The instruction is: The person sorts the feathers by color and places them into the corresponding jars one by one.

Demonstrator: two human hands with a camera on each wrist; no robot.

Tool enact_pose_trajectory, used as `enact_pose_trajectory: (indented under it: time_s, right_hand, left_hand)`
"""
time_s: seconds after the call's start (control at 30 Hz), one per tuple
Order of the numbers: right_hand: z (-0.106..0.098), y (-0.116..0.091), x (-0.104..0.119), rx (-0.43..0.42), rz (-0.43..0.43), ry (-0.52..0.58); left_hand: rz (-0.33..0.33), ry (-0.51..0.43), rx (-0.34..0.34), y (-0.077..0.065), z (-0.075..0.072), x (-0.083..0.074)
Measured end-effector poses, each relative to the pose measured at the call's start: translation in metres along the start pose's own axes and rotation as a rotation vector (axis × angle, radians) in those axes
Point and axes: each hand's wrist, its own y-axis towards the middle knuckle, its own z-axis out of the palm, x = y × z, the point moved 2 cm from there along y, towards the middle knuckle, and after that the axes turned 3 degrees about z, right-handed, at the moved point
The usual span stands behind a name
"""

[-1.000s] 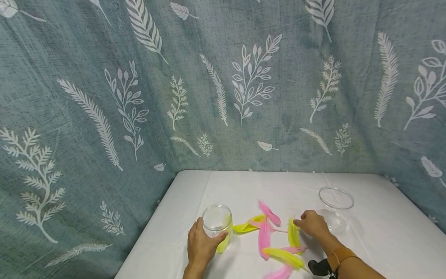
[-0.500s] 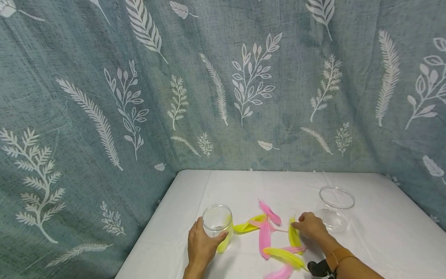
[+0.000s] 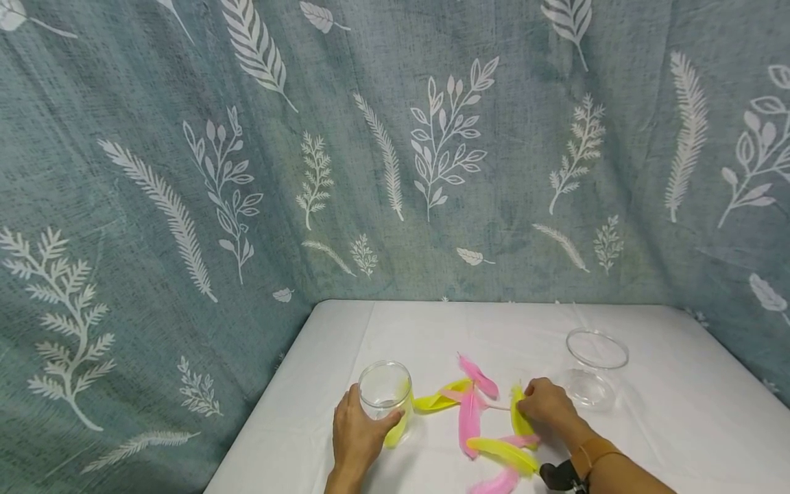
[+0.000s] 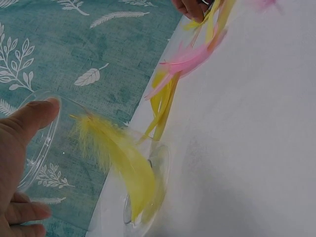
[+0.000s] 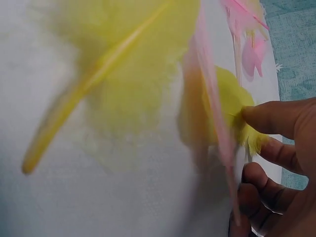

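Note:
My left hand (image 3: 358,432) grips a clear round jar (image 3: 384,374) around its side, thumb on the near right. A yellow feather (image 4: 131,170) stands tilted inside, seen through the wall in the left wrist view. Right of it, my right hand (image 3: 551,406) pinches another yellow feather (image 3: 520,420) between thumb and index finger. In the right wrist view the thumb presses on that feather (image 5: 229,94), its other fingers curled below. A pink feather (image 5: 216,94) crosses in front of it there, and a blurred yellow feather (image 5: 123,44) lies nearest the camera.
Several pink feathers (image 3: 469,425) and yellow feathers (image 3: 503,455) lie loosely overlapping on the white table (image 3: 296,425) between the hands. A second clear container (image 3: 596,367) stands beyond the right hand. A patterned blue-green curtain (image 3: 395,171) hangs behind the table.
My right hand has shifted slightly toward me, its fingertips now lower along the yellow feather. The left hand and its jar stay in place.

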Motion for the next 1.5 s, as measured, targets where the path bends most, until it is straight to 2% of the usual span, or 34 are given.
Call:
enact_pose_trajectory:
  time_s: [0.13,0.43,0.77,1.07,1.27,1.5]
  right_hand:
    - [0.0,-0.004,0.003,-0.005,-0.007,0.008]
    - [0.002,-0.006,0.001,-0.008,0.039,0.035]
    - [-0.005,-0.004,-0.004,-0.114,0.003,0.146]
    - [-0.01,-0.003,-0.009,-0.178,0.039,0.254]
    - [-0.017,-0.004,-0.004,-0.251,0.058,0.356]
    - [-0.022,-0.004,-0.001,-0.376,0.05,0.389]
  left_hand:
    - [0.006,-0.002,-0.001,0.001,0.0,0.0]
    - [-0.006,0.012,0.0,-0.001,0.0,0.0]
    - [0.004,0.013,-0.01,0.001,0.0,-0.001]
    - [-0.004,0.006,-0.011,-0.001,0.0,0.0]
    - [0.001,-0.003,-0.016,-0.001,0.001,0.001]
    - [-0.004,0.0,-0.013,-0.001,0.002,0.001]
